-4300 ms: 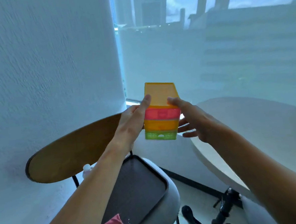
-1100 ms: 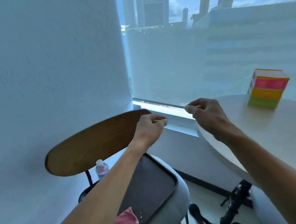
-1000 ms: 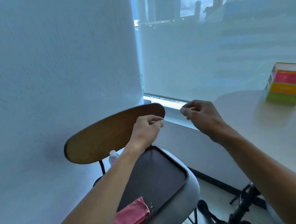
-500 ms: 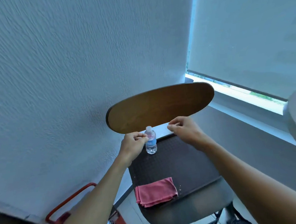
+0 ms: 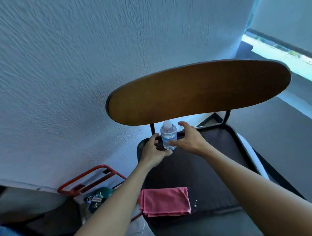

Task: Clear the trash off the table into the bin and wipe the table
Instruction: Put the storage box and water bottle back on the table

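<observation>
On the dark seat of the wooden-backed chair [image 5: 200, 170], both hands frame a small clear plastic water bottle [image 5: 168, 136]: left hand [image 5: 154, 150] and right hand [image 5: 186, 140] loosely curled beside it, apparently not yet gripping. Likely fetching wiping supplies; next, close on the bottle. A folded pink cloth [image 5: 165, 201] lies nearer; the backrest overhangs.

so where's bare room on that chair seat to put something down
The dark chair seat is bare in the middle, between the small clear water bottle at the back and the folded pink cloth at the front-left edge. The back-left corner is crowded by both hands.
</observation>
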Demonstrator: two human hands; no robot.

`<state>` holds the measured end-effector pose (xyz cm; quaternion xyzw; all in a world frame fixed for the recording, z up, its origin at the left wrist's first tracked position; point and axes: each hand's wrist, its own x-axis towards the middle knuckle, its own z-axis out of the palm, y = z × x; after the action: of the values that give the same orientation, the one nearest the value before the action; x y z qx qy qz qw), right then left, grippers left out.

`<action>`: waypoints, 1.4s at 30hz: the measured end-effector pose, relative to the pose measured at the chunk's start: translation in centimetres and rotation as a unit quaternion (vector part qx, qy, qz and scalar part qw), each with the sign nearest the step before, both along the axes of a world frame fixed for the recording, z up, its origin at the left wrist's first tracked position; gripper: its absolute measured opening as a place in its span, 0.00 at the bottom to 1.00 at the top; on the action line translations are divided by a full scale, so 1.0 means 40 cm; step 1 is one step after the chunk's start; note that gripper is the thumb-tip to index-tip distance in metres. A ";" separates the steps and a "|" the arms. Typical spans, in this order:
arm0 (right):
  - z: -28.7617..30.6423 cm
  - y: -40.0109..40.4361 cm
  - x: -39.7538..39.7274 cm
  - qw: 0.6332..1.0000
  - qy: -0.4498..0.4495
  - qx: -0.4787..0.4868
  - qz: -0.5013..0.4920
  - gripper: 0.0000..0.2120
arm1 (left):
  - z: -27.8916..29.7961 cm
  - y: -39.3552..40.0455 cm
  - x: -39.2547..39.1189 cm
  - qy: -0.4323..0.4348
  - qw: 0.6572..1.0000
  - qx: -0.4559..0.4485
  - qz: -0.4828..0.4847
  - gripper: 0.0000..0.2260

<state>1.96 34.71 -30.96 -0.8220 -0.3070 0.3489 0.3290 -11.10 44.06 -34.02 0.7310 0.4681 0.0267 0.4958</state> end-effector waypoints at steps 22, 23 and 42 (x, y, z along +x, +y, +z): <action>-0.115 0.074 0.057 0.996 0.030 0.066 0.060 0.29 | -0.115 0.025 0.081 -0.047 0.998 0.010 0.046 0.28; -0.112 0.070 0.057 0.995 0.030 0.070 0.058 0.28 | -0.110 0.023 0.077 -0.049 0.998 0.011 0.042 0.29; 0.233 -0.166 -0.050 0.978 -0.011 0.204 -0.037 0.21 | 0.210 -0.079 0.001 -0.206 0.960 0.090 -0.166 0.23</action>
<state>-0.04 28.07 -21.63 -0.7521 -0.3442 0.2576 0.4994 -11.04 40.90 -25.63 0.8187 0.2237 0.1359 0.5110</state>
